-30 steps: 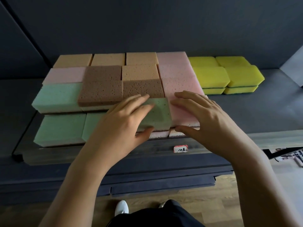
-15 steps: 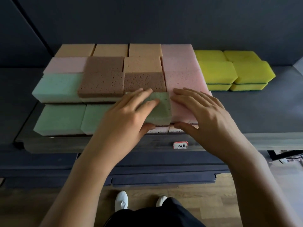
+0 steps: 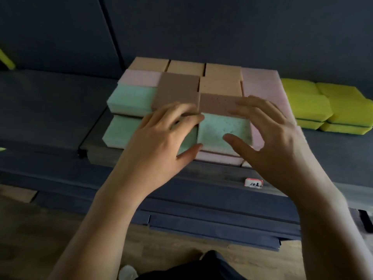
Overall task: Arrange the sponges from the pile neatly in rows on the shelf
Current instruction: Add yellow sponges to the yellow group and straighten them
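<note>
Right now the green sponge (image 3: 224, 128) I am tracking lies flat in the front row of the block on the shelf (image 3: 333, 154), seated on a pink layer (image 3: 218, 157) that shows under its near edge. From 8 o'clock the left hand (image 3: 159, 138) reaches in with straight fingers laid over the neighbouring green sponge (image 3: 186, 138). Its index tip is at the seam between the two and its thumb touches the near left corner, so I read it as released and flat, grasping nothing. From 4 o'clock the right hand (image 3: 270, 138) is spread and released too, its thumb resting on the green top. Its fingers (image 3: 252, 110) stretch over the brown sponge (image 3: 218, 102) at 12 o'clock, though I cannot tell whether they press on it. A larger brown sponge (image 3: 177, 87) sits at 11 o'clock, with tan sponges (image 3: 185, 67) along the back row. Pink sponges (image 3: 262, 83) run down the side at 2 o'clock, touching the block. At 9 to 10 o'clock two more green sponges (image 3: 131, 100) form the left end, one row behind the other. Stacked yellow sponges (image 3: 310, 106) stand at 3 o'clock, just beside the pink ones. At 5 o'clock, on the shelf's front lip, is a small price label (image 3: 254, 182). Below it I see the wooden floor (image 3: 30, 239) and a shoe (image 3: 127, 271).
</note>
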`<state>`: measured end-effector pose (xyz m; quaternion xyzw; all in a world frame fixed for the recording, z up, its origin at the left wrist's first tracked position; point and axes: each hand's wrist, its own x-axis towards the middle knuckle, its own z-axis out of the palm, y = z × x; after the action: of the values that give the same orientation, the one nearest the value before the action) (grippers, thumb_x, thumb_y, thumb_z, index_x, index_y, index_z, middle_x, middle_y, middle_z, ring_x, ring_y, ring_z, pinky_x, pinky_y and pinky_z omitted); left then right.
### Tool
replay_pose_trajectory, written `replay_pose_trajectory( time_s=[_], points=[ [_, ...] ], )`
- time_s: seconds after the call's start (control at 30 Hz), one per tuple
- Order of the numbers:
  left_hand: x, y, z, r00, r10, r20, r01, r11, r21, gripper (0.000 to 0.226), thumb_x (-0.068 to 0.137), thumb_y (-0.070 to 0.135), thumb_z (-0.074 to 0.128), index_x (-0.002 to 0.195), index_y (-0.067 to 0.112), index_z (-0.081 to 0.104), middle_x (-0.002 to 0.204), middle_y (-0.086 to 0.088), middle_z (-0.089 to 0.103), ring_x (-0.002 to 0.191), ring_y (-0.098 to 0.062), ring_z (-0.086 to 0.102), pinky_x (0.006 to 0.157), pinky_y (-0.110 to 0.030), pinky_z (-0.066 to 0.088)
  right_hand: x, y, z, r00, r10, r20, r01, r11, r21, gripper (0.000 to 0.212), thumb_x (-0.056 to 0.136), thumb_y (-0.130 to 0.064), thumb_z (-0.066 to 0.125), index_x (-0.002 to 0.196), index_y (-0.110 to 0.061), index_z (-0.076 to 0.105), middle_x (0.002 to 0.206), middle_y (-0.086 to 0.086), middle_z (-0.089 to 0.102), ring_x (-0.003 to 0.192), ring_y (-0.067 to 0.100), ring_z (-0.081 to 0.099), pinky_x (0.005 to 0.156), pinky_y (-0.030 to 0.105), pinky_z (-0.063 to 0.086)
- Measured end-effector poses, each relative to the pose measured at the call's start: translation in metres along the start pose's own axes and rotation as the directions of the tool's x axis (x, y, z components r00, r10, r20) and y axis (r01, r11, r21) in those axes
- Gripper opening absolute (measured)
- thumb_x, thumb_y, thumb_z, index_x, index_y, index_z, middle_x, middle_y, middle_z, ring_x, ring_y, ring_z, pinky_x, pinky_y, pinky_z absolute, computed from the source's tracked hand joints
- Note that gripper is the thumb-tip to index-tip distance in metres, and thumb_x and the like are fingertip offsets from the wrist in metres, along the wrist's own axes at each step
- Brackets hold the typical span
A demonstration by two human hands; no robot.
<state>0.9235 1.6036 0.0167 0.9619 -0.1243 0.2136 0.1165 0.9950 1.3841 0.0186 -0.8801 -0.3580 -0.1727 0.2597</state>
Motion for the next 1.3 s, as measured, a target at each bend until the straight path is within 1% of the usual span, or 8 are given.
replay_pose_trajectory(
  time_s=[0.13, 0.27, 0.53, 0.73, 0.9, 1.1, 1.2, 1.3],
  points=[
    [-0.039, -0.043, -0.028, 0.994, -0.110, -0.026, 0.111, 0.993, 0.047, 0.043, 0.092, 0.041, 0.055, 0.128, 0.017, 0.060, 0.133, 0.001, 0.056, 0.120, -0.021, 0.054, 0.094, -0.042, 0.048, 0.027, -0.060, 0.034, 0.996, -0.082, 0.034, 0.079, 0.994, 0.077, 0.043, 0.092, -0.036, 0.064, 0.128, -0.015, 0.059, 0.129, 0.002, 0.058, 0.120, 0.027, 0.052, 0.097, 0.044, 0.045],
    [-0.088, -0.091, -0.061, 0.972, -0.229, -0.053, 0.233, 0.969, 0.086, 0.040, 0.093, 0.041, 0.057, 0.125, 0.016, 0.062, 0.130, 0.002, 0.058, 0.115, -0.020, 0.058, 0.087, -0.043, 0.052, 0.053, -0.126, 0.078, 0.980, -0.167, 0.104, 0.154, 0.981, 0.121, 0.044, 0.092, -0.036, 0.064, 0.131, -0.017, 0.057, 0.127, -0.001, 0.058, 0.117, 0.022, 0.053, 0.096, 0.037, 0.045],
    [-0.196, -0.195, -0.138, 0.885, -0.451, -0.115, 0.466, 0.858, 0.217, 0.038, 0.089, 0.040, 0.059, 0.120, 0.019, 0.061, 0.122, 0.007, 0.059, 0.108, -0.016, 0.060, 0.085, -0.035, 0.050, 0.101, -0.263, 0.179, 0.952, -0.254, 0.170, 0.209, 0.946, 0.247, 0.048, 0.092, -0.040, 0.059, 0.134, -0.019, 0.053, 0.131, -0.004, 0.056, 0.121, 0.019, 0.052, 0.093, 0.041, 0.050],
    [-0.254, -0.257, -0.177, 0.820, -0.559, -0.126, 0.571, 0.778, 0.263, 0.040, 0.089, 0.040, 0.058, 0.124, 0.022, 0.059, 0.123, 0.008, 0.059, 0.110, -0.014, 0.058, 0.089, -0.032, 0.045, 0.129, -0.350, 0.237, 0.924, -0.341, 0.173, 0.276, 0.908, 0.314, 0.047, 0.092, -0.037, 0.064, 0.134, -0.019, 0.054, 0.129, -0.003, 0.058, 0.120, 0.018, 0.054, 0.095, 0.041, 0.050],
    [-0.264, -0.304, -0.190, 0.793, -0.586, -0.167, 0.608, 0.744, 0.278, 0.036, 0.088, 0.038, 0.062, 0.121, 0.022, 0.060, 0.119, 0.009, 0.060, 0.106, -0.013, 0.059, 0.085, -0.032, 0.048, 0.162, -0.382, 0.267, 0.905, -0.383, 0.183, 0.311, 0.892, 0.329, 0.047, 0.092, -0.039, 0.062, 0.134, -0.021, 0.053, 0.131, -0.005, 0.057, 0.120, 0.017, 0.053, 0.094, 0.039, 0.050],
    [-0.238, -0.370, -0.191, 0.790, -0.578, -0.206, 0.613, 0.727, 0.310, 0.037, 0.088, 0.040, 0.062, 0.119, 0.021, 0.061, 0.116, 0.006, 0.061, 0.103, -0.016, 0.061, 0.081, -0.033, 0.049, 0.229, -0.393, 0.302, 0.908, -0.386, 0.166, 0.329, 0.898, 0.292, 0.048, 0.091, -0.040, 0.061, 0.134, -0.023, 0.053, 0.132, -0.006, 0.055, 0.122, 0.015, 0.050, 0.093, 0.031, 0.045],
    [-0.222, -0.404, -0.193, 0.782, -0.589, -0.204, 0.622, 0.715, 0.319, 0.039, 0.088, 0.042, 0.057, 0.121, 0.021, 0.060, 0.118, 0.005, 0.061, 0.103, -0.016, 0.061, 0.082, -0.033, 0.049, 0.269, -0.397, 0.321, 0.906, -0.388, 0.172, 0.335, 0.903, 0.269, 0.047, 0.092, -0.039, 0.062, 0.135, -0.022, 0.052, 0.134, -0.005, 0.054, 0.124, 0.015, 0.049, 0.091, 0.028, 0.042],
    [-0.208, -0.440, -0.192, 0.769, -0.603, -0.213, 0.638, 0.702, 0.316, 0.041, 0.089, 0.043, 0.056, 0.124, 0.021, 0.059, 0.120, 0.005, 0.060, 0.105, -0.016, 0.060, 0.084, -0.033, 0.049, 0.302, -0.402, 0.340, 0.908, -0.375, 0.185, 0.327, 0.913, 0.244, 0.046, 0.093, -0.039, 0.061, 0.135, -0.022, 0.052, 0.136, -0.004, 0.053, 0.125, 0.016, 0.048, 0.093, 0.030, 0.044]
  ],
)
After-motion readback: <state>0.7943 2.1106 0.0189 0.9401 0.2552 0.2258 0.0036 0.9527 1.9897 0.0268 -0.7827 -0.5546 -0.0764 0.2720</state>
